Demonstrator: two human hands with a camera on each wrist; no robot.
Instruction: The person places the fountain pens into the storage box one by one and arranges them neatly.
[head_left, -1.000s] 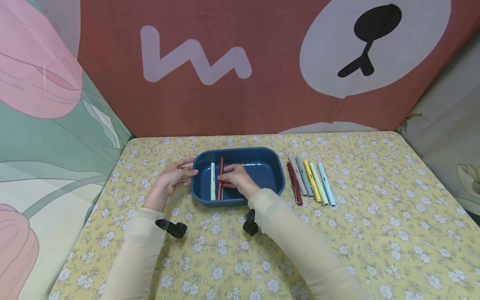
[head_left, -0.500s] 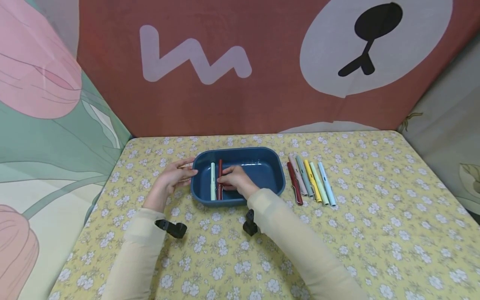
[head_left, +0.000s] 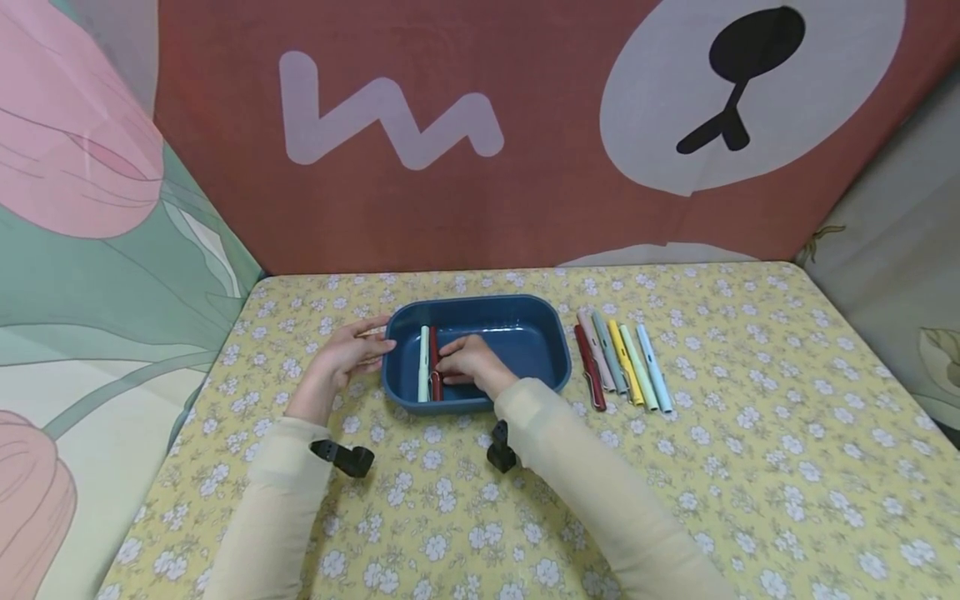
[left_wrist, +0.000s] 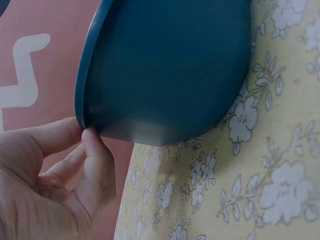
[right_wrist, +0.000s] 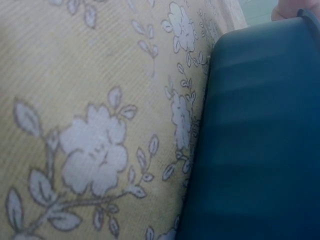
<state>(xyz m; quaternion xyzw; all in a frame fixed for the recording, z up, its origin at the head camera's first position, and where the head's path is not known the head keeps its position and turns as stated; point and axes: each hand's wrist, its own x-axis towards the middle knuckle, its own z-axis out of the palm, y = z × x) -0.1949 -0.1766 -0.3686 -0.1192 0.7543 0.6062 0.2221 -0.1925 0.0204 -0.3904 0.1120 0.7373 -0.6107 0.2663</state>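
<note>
A dark blue rectangular box [head_left: 528,354] sits on the table with two pens in its left part. Its left rim is pinched by my left hand [head_left: 347,352]; in the left wrist view, thumb and fingertips of that hand [left_wrist: 55,175] meet at the edge of the box [left_wrist: 170,70]. Inside the box, the fingers of my right hand [head_left: 476,365] hold a dark red pen [head_left: 433,340], which lies close alongside a mint green pen [head_left: 423,367]. The right wrist view shows only the outer wall of the box [right_wrist: 255,135], not the right hand.
Right of the box lie several pens side by side: dark red [head_left: 589,367], pale pink [head_left: 596,352], grey-blue [head_left: 609,352], yellow [head_left: 626,362], light green [head_left: 638,367] and light blue [head_left: 653,367]. A floral yellow cloth [head_left: 435,517] covers the table; a patterned fabric wall [head_left: 525,208] stands behind.
My right hand has shifted the dark red pen left and toward me, up against the mint pen, which has moved slightly left. My left hand stays at the rim.
</note>
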